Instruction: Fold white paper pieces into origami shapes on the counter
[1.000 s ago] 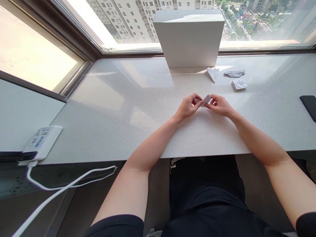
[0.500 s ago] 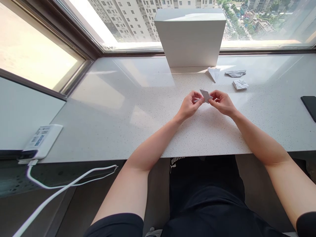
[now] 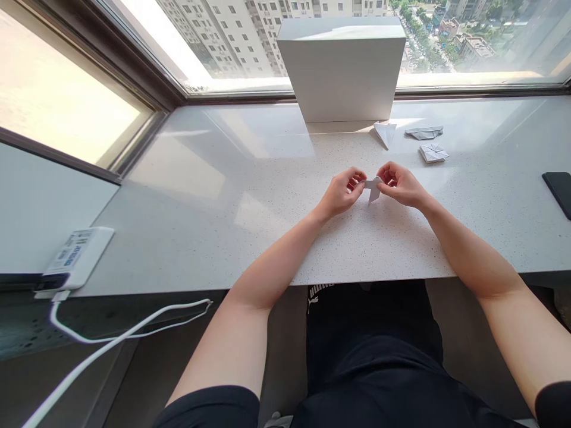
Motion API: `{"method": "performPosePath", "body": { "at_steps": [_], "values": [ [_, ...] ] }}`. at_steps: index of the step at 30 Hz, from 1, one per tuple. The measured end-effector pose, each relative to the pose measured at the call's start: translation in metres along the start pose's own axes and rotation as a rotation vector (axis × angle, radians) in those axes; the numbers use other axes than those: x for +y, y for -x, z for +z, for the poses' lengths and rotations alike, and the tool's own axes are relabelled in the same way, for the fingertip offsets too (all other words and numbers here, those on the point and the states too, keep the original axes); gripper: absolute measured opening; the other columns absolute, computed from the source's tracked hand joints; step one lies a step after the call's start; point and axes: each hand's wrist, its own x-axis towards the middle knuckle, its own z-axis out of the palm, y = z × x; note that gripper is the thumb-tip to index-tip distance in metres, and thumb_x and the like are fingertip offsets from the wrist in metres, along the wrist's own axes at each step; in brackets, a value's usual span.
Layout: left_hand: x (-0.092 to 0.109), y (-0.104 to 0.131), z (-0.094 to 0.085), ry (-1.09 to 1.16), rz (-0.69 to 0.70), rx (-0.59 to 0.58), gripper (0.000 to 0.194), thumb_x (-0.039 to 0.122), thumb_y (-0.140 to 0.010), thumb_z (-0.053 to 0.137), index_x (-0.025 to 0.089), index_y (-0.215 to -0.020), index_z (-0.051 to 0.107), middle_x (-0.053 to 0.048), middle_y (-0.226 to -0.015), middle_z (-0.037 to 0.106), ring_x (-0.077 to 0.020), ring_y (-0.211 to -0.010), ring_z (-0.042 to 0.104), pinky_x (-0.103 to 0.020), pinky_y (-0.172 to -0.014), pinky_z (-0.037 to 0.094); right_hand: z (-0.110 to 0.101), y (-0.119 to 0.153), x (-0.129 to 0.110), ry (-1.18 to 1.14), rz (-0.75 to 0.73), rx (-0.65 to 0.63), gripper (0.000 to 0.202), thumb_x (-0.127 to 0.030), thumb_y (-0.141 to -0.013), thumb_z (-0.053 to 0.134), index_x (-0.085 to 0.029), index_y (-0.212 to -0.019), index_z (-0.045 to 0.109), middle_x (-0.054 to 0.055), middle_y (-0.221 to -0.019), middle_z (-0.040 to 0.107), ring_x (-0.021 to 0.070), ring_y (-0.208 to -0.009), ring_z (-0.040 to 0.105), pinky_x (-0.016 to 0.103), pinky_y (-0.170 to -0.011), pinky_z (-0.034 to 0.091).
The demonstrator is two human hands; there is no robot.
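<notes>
A small folded white paper piece (image 3: pixel 373 190) is held between both hands above the counter, with one flap pointing down toward me. My left hand (image 3: pixel 345 190) pinches its left end between thumb and fingers. On the right end, my right hand (image 3: pixel 400 184) has its thumb and fingers closed. Behind the hands lie three other folded papers: a pointed triangular one (image 3: pixel 385 134), a long narrow one (image 3: pixel 424 132) and a squarish one with creases meeting in its middle (image 3: pixel 433 153).
A white box (image 3: pixel 345 77) stands upright at the back of the speckled counter (image 3: pixel 187 238), against the window. A black phone (image 3: pixel 558 193) lies at the right. At the left edge is a white device (image 3: pixel 82 255) with a white cable (image 3: pixel 107 348).
The held paper has turned: its flap pointed up and left before and now points down. My left hand has shifted slightly, and its fingers are now at the paper's left end.
</notes>
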Motion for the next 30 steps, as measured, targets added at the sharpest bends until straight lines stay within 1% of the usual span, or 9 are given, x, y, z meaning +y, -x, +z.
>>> {"method": "performPosePath", "body": {
  "at_steps": [3, 7, 11, 14, 17, 20, 22, 26, 30],
  "values": [
    [-0.001, 0.0, 0.002, -0.006, -0.041, -0.028, 0.008, 0.02, -0.113, 0.075, 0.026, -0.116, 0.071, -0.003, -0.104, 0.085, -0.0165, -0.086, 0.078, -0.03, -0.081, 0.066, 0.001, -0.001, 0.003, -0.063, -0.009, 0.059, 0.05, -0.058, -0.092, 0.105, -0.03, -0.105, 0.066, 0.001, -0.098, 0.074, 0.0188, -0.081, 0.064, 0.038, -0.074, 0.058],
    [0.003, 0.002, 0.004, -0.008, -0.079, -0.053, 0.011, 0.017, -0.112, 0.076, 0.025, -0.112, 0.068, -0.003, -0.102, 0.083, -0.0166, -0.086, 0.076, -0.031, -0.083, 0.066, 0.004, -0.005, 0.012, -0.122, -0.004, 0.091, 0.064, -0.072, -0.086, 0.109, -0.03, -0.102, 0.064, 0.002, -0.101, 0.076, 0.0204, -0.086, 0.068, 0.039, -0.079, 0.062],
    [0.006, 0.003, 0.006, -0.005, -0.101, -0.085, 0.014, 0.027, -0.114, 0.08, 0.024, -0.11, 0.066, -0.005, -0.107, 0.085, -0.0168, -0.086, 0.077, -0.032, -0.083, 0.067, 0.002, -0.011, 0.024, -0.182, 0.033, 0.102, 0.073, -0.078, -0.079, 0.113, -0.03, -0.101, 0.062, 0.001, -0.1, 0.077, 0.0208, -0.088, 0.07, 0.039, -0.08, 0.063],
    [0.003, 0.002, 0.006, -0.017, -0.1, -0.062, 0.02, 0.033, -0.113, 0.084, 0.024, -0.114, 0.067, -0.008, -0.116, 0.086, -0.0183, -0.093, 0.08, -0.032, -0.083, 0.069, -0.009, -0.016, 0.035, -0.2, 0.063, 0.139, 0.072, -0.072, -0.079, 0.114, -0.03, -0.101, 0.06, 0.001, -0.099, 0.076, 0.0201, -0.088, 0.071, 0.038, -0.08, 0.061],
    [-0.002, 0.0, 0.005, -0.035, -0.098, -0.028, 0.018, 0.032, -0.113, 0.083, 0.023, -0.119, 0.068, -0.01, -0.12, 0.087, -0.0194, -0.098, 0.082, -0.033, -0.086, 0.071, -0.026, -0.02, 0.047, -0.165, 0.108, 0.202, 0.066, -0.058, -0.078, 0.114, -0.03, -0.101, 0.059, 0.001, -0.098, 0.074, 0.0204, -0.088, 0.071, 0.038, -0.081, 0.059],
    [-0.005, -0.002, 0.004, -0.05, -0.109, -0.027, 0.016, 0.031, -0.114, 0.081, 0.023, -0.121, 0.069, -0.01, -0.119, 0.087, -0.0191, -0.097, 0.081, -0.035, -0.088, 0.071, -0.039, -0.024, 0.056, -0.074, 0.181, 0.264, 0.057, -0.045, -0.081, 0.109, -0.03, -0.101, 0.058, 0.001, -0.099, 0.074, 0.0213, -0.088, 0.071, 0.039, -0.08, 0.058],
    [-0.004, -0.002, 0.003, -0.061, -0.114, -0.041, 0.015, 0.031, -0.115, 0.08, 0.022, -0.12, 0.069, -0.01, -0.118, 0.087, -0.0187, -0.094, 0.081, -0.035, -0.087, 0.071, -0.044, -0.026, 0.06, 0.0, 0.199, 0.293, 0.051, -0.04, -0.083, 0.104, -0.031, -0.101, 0.058, 0.002, -0.1, 0.074, 0.0222, -0.088, 0.07, 0.043, -0.084, 0.061],
    [-0.002, -0.003, 0.004, -0.067, -0.098, -0.067, 0.012, 0.029, -0.116, 0.079, 0.022, -0.12, 0.07, -0.01, -0.119, 0.087, -0.0192, -0.096, 0.081, -0.036, -0.088, 0.071, -0.05, -0.034, 0.063, 0.189, 0.155, 0.325, 0.045, -0.039, -0.086, 0.1, -0.031, -0.104, 0.059, 0.003, -0.102, 0.074, 0.0261, -0.095, 0.072, 0.053, -0.1, 0.067],
    [-0.002, -0.003, 0.004, -0.063, -0.088, -0.079, 0.011, 0.029, -0.118, 0.078, 0.021, -0.121, 0.072, -0.011, -0.122, 0.087, -0.0207, -0.102, 0.083, -0.037, -0.092, 0.071, -0.059, -0.049, 0.071, 0.29, 0.154, 0.356, 0.044, -0.042, -0.088, 0.101, -0.031, -0.107, 0.062, 0.007, -0.106, 0.076, 0.0314, -0.103, 0.074, 0.061, -0.107, 0.07]
  ]
}}
